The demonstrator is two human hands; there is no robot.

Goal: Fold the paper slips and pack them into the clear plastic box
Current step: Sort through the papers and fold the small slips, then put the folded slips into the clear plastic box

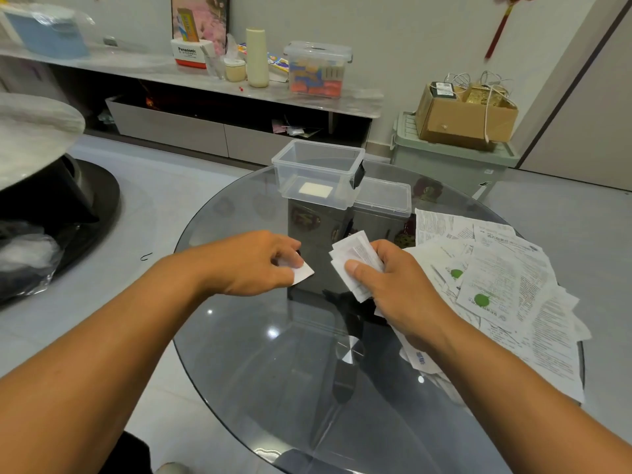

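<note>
Head view
Landmark: round glass table (260,371)
Left hand (253,265): over the table's middle, fingers curled down, pinching a small folded slip (302,273)
Right hand (393,285): just right of the left, thumb and fingers clamped on a stack of folded slips (355,258)
Clear plastic box (319,172): open, at the table's far edge, one folded slip (315,190) lying on its floor
Lid (383,198): beside the box, to its right
Loose paper slips (506,285): heaped unfolded along the table's right side
</note>
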